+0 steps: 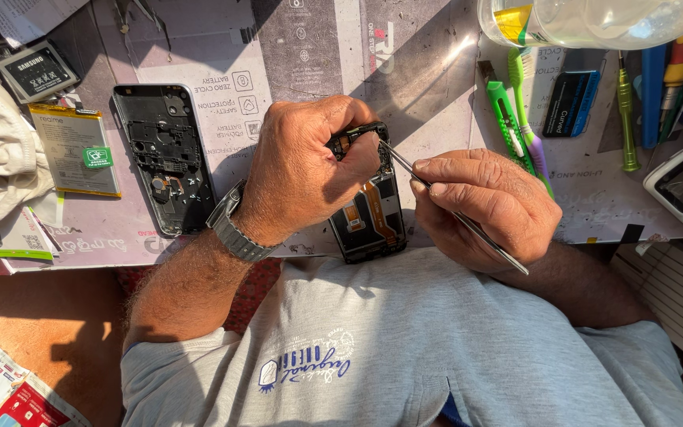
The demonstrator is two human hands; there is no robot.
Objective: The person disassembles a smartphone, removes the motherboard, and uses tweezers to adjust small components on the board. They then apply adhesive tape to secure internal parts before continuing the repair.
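Tweezers (452,209) pinched in my right hand (488,205) reach into the opened phone (369,213) at the mat's near edge, my left hand (302,170) clamped on its top, so I'd steady both wrists and probe lightly; beyond lie a back frame (164,158) and battery (73,150).

A person seen from above wears a light grey short-sleeved T-shirt (405,348) with a blue printed emblem and script at about 7 o'clock on the chest. A silver metal-link wristwatch (235,229) circles the left wrist. Both forearms are bare and hairy.
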